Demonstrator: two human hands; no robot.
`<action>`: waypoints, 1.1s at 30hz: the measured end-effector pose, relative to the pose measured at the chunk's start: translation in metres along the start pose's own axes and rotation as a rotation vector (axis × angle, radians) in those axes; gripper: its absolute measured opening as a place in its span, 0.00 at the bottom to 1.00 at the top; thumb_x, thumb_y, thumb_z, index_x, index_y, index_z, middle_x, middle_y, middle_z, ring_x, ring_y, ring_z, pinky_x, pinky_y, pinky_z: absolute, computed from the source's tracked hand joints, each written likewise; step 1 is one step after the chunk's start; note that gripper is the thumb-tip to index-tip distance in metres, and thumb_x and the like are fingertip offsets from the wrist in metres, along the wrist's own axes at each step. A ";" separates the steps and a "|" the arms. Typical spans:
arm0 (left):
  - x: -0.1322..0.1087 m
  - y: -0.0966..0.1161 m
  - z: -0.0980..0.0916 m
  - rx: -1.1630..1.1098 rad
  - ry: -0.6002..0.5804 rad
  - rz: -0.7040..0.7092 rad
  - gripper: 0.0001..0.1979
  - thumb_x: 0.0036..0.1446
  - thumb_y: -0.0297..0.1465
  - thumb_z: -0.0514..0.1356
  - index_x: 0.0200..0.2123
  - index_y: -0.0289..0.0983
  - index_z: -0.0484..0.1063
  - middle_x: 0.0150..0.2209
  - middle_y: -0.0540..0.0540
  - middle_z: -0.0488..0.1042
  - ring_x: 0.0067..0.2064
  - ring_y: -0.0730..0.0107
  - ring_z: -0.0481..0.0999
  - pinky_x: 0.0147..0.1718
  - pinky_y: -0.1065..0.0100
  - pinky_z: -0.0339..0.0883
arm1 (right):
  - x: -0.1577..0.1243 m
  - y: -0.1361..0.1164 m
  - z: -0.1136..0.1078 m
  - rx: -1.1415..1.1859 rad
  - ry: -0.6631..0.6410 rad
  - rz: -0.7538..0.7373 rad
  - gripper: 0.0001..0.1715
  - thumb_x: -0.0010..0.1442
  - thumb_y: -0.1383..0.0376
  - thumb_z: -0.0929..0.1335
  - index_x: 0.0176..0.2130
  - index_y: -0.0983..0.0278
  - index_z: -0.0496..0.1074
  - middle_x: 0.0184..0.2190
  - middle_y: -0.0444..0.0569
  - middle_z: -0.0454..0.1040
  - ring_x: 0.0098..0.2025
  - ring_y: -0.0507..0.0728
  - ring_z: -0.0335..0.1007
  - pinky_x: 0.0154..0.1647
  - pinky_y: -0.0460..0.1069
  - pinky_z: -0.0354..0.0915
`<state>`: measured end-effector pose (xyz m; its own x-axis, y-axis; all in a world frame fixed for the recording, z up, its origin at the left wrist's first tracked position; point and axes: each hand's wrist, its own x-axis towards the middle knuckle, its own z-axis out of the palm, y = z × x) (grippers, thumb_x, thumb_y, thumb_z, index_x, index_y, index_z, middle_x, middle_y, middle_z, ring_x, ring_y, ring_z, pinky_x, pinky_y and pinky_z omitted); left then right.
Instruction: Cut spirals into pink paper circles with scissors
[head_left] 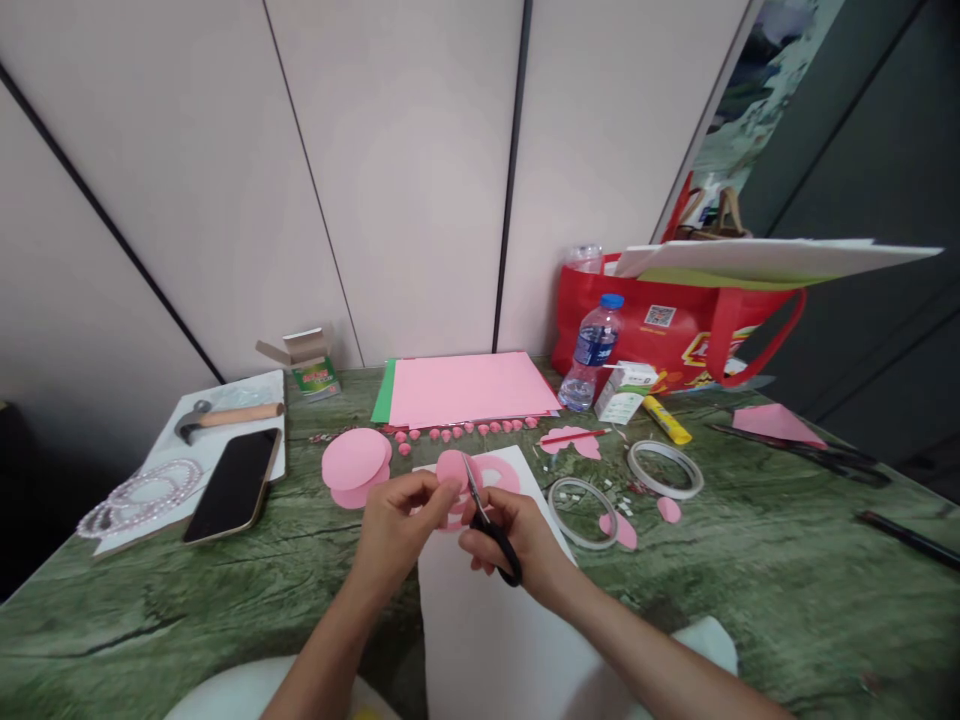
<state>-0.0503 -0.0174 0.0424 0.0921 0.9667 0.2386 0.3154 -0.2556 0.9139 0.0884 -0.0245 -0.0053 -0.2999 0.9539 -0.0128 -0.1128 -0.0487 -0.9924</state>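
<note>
Pale wall panels (420,170), divided by dark vertical seams, rise behind a green, marbled table (300,570) streaked with darker veins. At the back right stands a red bag (592,290), with large white sheets lying across its top. A long white sheet (480,640) runs from the near edge to beneath both hands, and behind it lies a stack of pink paper (472,385) with a green sheet showing at its left side. Over the white sheet, the left hand (405,505) pinches a piece of pink paper between thumb and fingers, while the right hand (514,535) is curled around the handles of a pair of scissors. To the left of the hands, large pink discs (356,458) overlap on the table. The scissors (487,525) have black handles and slim metal blades pointing up and away; whether the blades are parted cannot be made out. The pink paper piece (452,466) is flat, plain and rounded along its upper edge, raised at the fingertips, with the blades right at its right edge. Smallest are the tiny pink curls (495,427), lined up before the stack
</note>
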 end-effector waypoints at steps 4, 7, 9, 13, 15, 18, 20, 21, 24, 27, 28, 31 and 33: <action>0.000 -0.003 -0.001 -0.037 -0.029 -0.007 0.15 0.49 0.34 0.57 0.14 0.34 0.65 0.15 0.53 0.63 0.19 0.79 0.60 0.19 0.75 0.53 | 0.003 0.001 -0.002 -0.007 0.048 0.012 0.14 0.42 0.60 0.70 0.25 0.65 0.63 0.13 0.36 0.62 0.13 0.46 0.59 0.14 0.42 0.57; -0.001 -0.004 -0.002 -0.070 -0.055 -0.026 0.17 0.49 0.35 0.58 0.13 0.34 0.64 0.13 0.52 0.63 0.18 0.79 0.59 0.19 0.74 0.52 | 0.007 0.003 -0.008 0.012 0.140 -0.019 0.15 0.44 0.57 0.70 0.25 0.65 0.64 0.11 0.34 0.59 0.13 0.46 0.57 0.18 0.44 0.61; 0.001 -0.006 -0.002 -0.136 -0.002 -0.042 0.16 0.49 0.34 0.58 0.13 0.34 0.64 0.13 0.53 0.62 0.18 0.79 0.60 0.18 0.74 0.53 | 0.010 0.004 -0.011 0.001 0.168 -0.020 0.17 0.43 0.55 0.71 0.26 0.64 0.64 0.12 0.35 0.60 0.15 0.47 0.59 0.19 0.44 0.60; 0.008 -0.009 -0.006 -0.418 0.304 -0.058 0.11 0.50 0.34 0.57 0.19 0.35 0.67 0.12 0.55 0.61 0.15 0.80 0.60 0.17 0.75 0.54 | 0.013 0.001 -0.015 -0.036 0.118 -0.069 0.22 0.40 0.56 0.72 0.32 0.64 0.64 0.18 0.38 0.66 0.20 0.49 0.64 0.23 0.45 0.59; 0.014 -0.011 -0.012 -0.579 0.503 -0.087 0.09 0.50 0.34 0.57 0.23 0.34 0.68 0.14 0.55 0.63 0.15 0.80 0.60 0.15 0.75 0.53 | 0.012 -0.002 -0.015 -0.175 0.091 -0.111 0.25 0.40 0.56 0.72 0.36 0.64 0.64 0.22 0.41 0.69 0.23 0.50 0.65 0.24 0.45 0.59; 0.020 -0.014 -0.024 -0.766 0.726 -0.131 0.06 0.46 0.31 0.58 0.24 0.32 0.67 0.13 0.56 0.62 0.14 0.81 0.60 0.13 0.77 0.52 | 0.006 -0.009 -0.011 -0.807 -0.019 -0.126 0.25 0.44 0.57 0.71 0.42 0.62 0.64 0.25 0.43 0.74 0.26 0.51 0.68 0.24 0.44 0.58; 0.023 -0.014 -0.032 -0.801 0.809 -0.103 0.04 0.44 0.28 0.58 0.25 0.32 0.67 0.14 0.56 0.64 0.14 0.82 0.60 0.14 0.77 0.54 | 0.002 -0.014 -0.005 -1.178 -0.102 -0.087 0.25 0.42 0.56 0.72 0.40 0.60 0.66 0.24 0.43 0.75 0.26 0.54 0.70 0.24 0.44 0.56; 0.023 -0.014 -0.034 -0.788 0.835 -0.067 0.04 0.43 0.27 0.58 0.25 0.31 0.67 0.15 0.55 0.65 0.14 0.82 0.61 0.14 0.77 0.54 | 0.001 -0.017 0.000 -1.232 -0.106 -0.087 0.26 0.40 0.57 0.73 0.40 0.60 0.67 0.25 0.45 0.76 0.29 0.56 0.71 0.25 0.45 0.56; 0.022 -0.012 -0.036 -0.719 0.859 0.020 0.05 0.43 0.26 0.57 0.28 0.32 0.68 0.18 0.54 0.68 0.15 0.80 0.64 0.15 0.76 0.56 | 0.003 -0.024 0.020 -1.378 -0.137 -0.103 0.24 0.41 0.62 0.73 0.39 0.67 0.68 0.29 0.56 0.76 0.31 0.63 0.72 0.26 0.48 0.58; 0.020 -0.010 -0.033 -0.661 0.821 0.050 0.05 0.44 0.26 0.57 0.28 0.33 0.68 0.20 0.54 0.69 0.15 0.80 0.65 0.15 0.75 0.58 | 0.013 -0.026 0.045 -1.447 -0.240 -0.181 0.19 0.43 0.68 0.70 0.38 0.69 0.67 0.30 0.58 0.76 0.32 0.65 0.72 0.26 0.50 0.60; 0.020 -0.010 -0.031 -0.649 0.802 0.054 0.05 0.44 0.26 0.57 0.28 0.33 0.68 0.20 0.54 0.69 0.15 0.80 0.65 0.15 0.75 0.58 | 0.016 -0.026 0.053 -1.453 -0.283 -0.214 0.18 0.44 0.69 0.69 0.38 0.70 0.67 0.30 0.59 0.76 0.32 0.64 0.72 0.25 0.50 0.61; 0.019 -0.009 -0.028 -0.611 0.740 0.062 0.03 0.45 0.26 0.57 0.27 0.33 0.68 0.21 0.53 0.70 0.16 0.79 0.66 0.16 0.75 0.58 | 0.024 -0.023 0.074 -1.429 -0.416 -0.318 0.16 0.47 0.68 0.67 0.39 0.69 0.67 0.32 0.57 0.75 0.33 0.63 0.73 0.25 0.49 0.62; 0.019 -0.009 -0.026 -0.589 0.682 0.056 0.03 0.45 0.27 0.57 0.27 0.34 0.68 0.21 0.54 0.69 0.16 0.79 0.66 0.16 0.75 0.58 | 0.025 -0.021 0.080 -1.419 -0.453 -0.348 0.13 0.48 0.70 0.65 0.38 0.68 0.67 0.31 0.55 0.76 0.33 0.62 0.73 0.25 0.49 0.63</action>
<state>-0.0761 0.0032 0.0474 -0.5464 0.7964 0.2592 -0.2251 -0.4378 0.8704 0.0072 -0.0231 0.0248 -0.7359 0.6770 0.0144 0.6555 0.7175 -0.2355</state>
